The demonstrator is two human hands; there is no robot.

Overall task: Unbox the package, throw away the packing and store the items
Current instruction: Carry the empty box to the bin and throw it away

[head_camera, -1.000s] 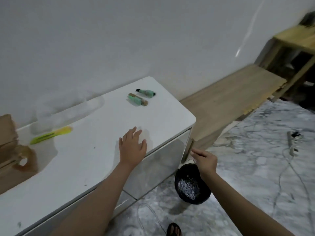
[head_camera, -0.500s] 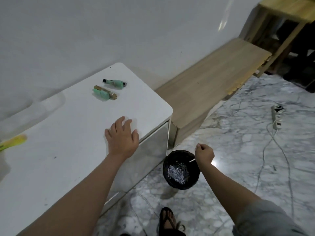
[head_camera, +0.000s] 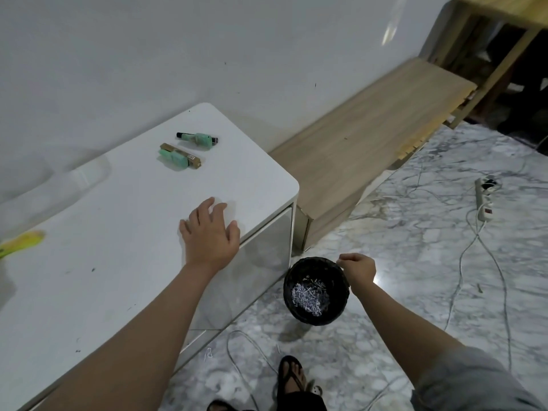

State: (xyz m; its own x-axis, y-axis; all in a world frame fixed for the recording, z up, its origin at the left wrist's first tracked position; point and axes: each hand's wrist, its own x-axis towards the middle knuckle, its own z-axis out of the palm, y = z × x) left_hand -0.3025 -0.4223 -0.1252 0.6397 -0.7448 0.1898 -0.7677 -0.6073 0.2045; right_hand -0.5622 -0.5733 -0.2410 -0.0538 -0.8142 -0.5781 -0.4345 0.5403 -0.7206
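Hovering my right hand [head_camera: 358,269] right at the far rim of the round black woven bin [head_camera: 315,292] on the marble floor, fingers curled in with thumb and forefinger pinched together. Can't tell if there's a scrap in that pinch or nothing, too small to make out. The bin sits just below and left of that hand, so anything let go there should land on the pale shredded packing [head_camera: 308,298] already lying in the bottom.

My left hand [head_camera: 212,232] lies flat on the white glossy worktop [head_camera: 118,247] near its front edge, fingers spread, holding nothing. The items, two mint-green tube-shaped things [head_camera: 185,151], lie side by side up by the far corner, long axes running roughly left-right, straight ahead of the left hand, so that's clearly the nearer one for storing them. What they are, no clue. A yellow-green object [head_camera: 22,241] is cut off at the left edge.
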